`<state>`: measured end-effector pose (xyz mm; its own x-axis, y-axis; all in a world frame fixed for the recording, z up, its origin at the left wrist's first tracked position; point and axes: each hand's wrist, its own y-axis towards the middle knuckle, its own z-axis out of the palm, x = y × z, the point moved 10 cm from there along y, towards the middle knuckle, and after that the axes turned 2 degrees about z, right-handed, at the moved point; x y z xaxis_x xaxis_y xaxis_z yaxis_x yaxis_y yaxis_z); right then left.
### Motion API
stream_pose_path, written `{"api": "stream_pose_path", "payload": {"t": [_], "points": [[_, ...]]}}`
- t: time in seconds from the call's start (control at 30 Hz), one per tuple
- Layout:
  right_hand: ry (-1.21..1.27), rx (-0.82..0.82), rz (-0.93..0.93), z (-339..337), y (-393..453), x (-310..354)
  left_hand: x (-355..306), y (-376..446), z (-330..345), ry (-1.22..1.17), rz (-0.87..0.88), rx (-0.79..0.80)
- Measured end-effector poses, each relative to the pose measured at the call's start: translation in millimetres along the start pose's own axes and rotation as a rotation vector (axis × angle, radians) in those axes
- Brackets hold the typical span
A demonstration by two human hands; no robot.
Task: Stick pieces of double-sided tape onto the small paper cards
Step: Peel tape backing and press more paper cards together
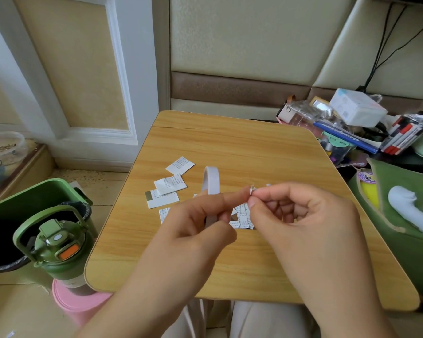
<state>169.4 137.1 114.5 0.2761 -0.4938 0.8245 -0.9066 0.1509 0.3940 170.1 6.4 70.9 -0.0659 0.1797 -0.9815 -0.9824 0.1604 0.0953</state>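
Pinching a tiny scrap of tape [252, 189] between both thumbs and forefingers, above the middle of the table [242, 142]. Left hand [198, 220] also clamped the tape roll [211, 181], loop standing upright behind the fingers; right hand [300, 211] curled shut on the scrap's other end. Looked like tearing off or peeling the liner; could not tell which, scrap too small.

Cards: one card [180, 165] lay toward the far-left part of the table, second card [170, 184] just nearer, overlapping a third card [162, 198] that showed a dull strip at its left edge, possibly tape already stuck. Fourth card [164, 214] sat partly hidden under the left hand. More cards [243, 215] lay under the two hands, mid-table, count unclear.

Progress judged early to middle: at most one card looked taped, far ones showed printed faces with no visible tape. Remaining: free the scrap, press onto a card, repeat for the rest.

Risk: scrap sticking to fingertips or folding on itself
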Motion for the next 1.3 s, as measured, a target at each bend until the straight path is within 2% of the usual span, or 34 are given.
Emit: {"api": "stream_pose_path", "payload": {"t": [0.27,0.47,0.6,0.8,1.03,1.3], "points": [[0.126,0.099,0.023,4.4,1.8,-0.8,3.8,-0.9,5.0,-0.174,-0.084,0.106],[0.15,0.119,0.021,3.1,3.0,0.9,3.4,0.8,8.2,-0.216,-0.057,0.18],[0.132,0.114,0.038,2.7,2.6,-1.1,4.4,-0.5,5.8,-0.183,-0.074,0.141],[0.092,0.111,0.055,3.0,1.5,-3.7,-3.7,-2.6,1.7,-0.011,-0.027,0.043],[0.18,0.167,0.073,5.5,3.1,0.8,-0.3,-2.5,2.8,-0.093,-0.058,0.111],[0.171,0.169,0.03,3.3,2.9,2.8,-0.9,-2.1,7.9,-0.178,-0.053,0.186]]}}
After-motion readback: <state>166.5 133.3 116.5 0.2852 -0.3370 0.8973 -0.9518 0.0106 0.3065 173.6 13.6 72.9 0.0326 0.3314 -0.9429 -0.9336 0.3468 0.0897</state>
